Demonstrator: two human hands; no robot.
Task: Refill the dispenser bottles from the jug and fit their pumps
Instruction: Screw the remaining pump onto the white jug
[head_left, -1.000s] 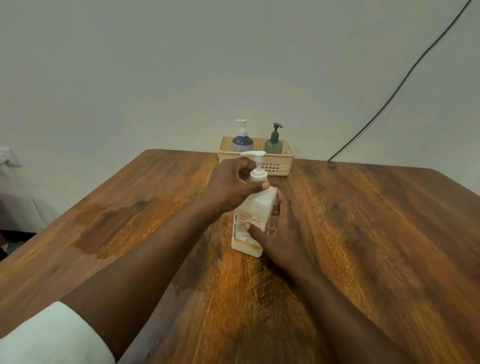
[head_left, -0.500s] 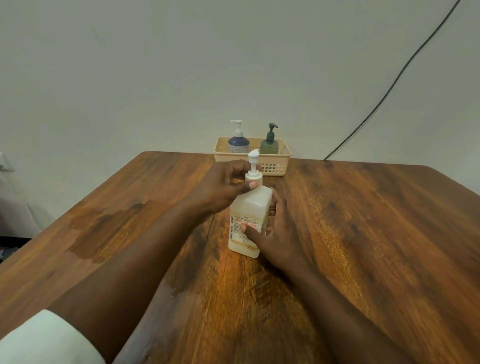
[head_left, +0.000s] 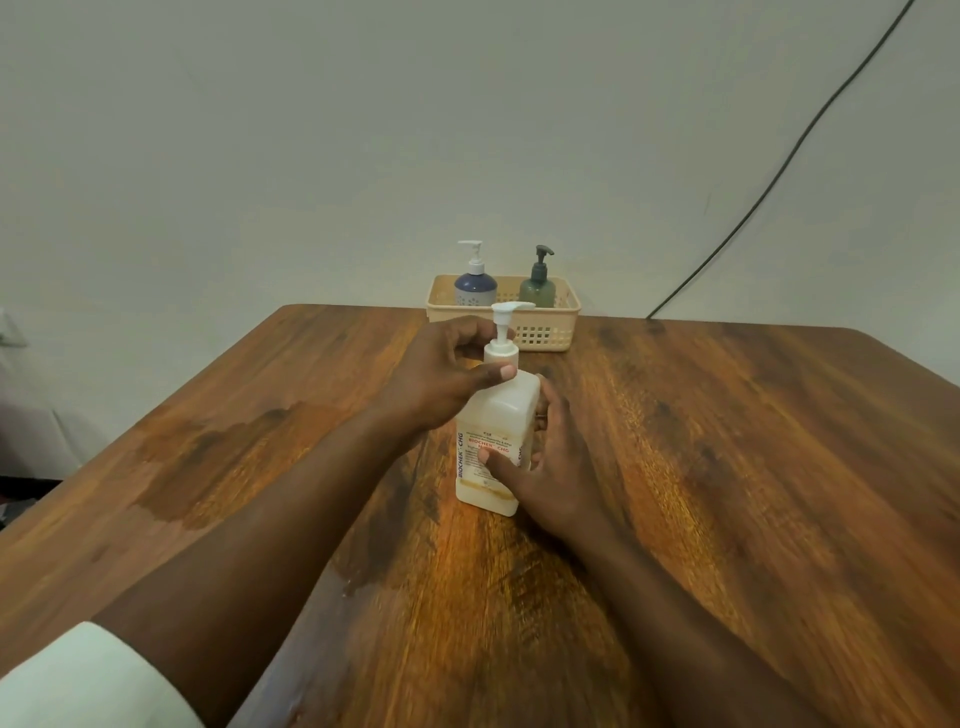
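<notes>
A white square dispenser bottle (head_left: 498, 415) with a red and blue label stands upright at the middle of the wooden table (head_left: 727, 467). Its white pump (head_left: 502, 332) sits on the neck, nozzle pointing right. My left hand (head_left: 441, 374) grips the pump's collar with thumb and fingers. My right hand (head_left: 545, 462) wraps the bottle's body from the right, thumb on the label. At the far edge a beige basket (head_left: 550, 327) holds a blue bottle (head_left: 475, 288) with a white pump and a green bottle (head_left: 537, 288) with a dark pump. No jug is in view.
A dark wet-looking stain (head_left: 218, 447) spreads over the table's left part. A black cable (head_left: 779, 176) runs down the wall to the table's back edge at right. The wall stands just behind the basket.
The pump's nozzle has turned under my left hand, from pointing left to pointing right. The bottle and my right hand stay in place.
</notes>
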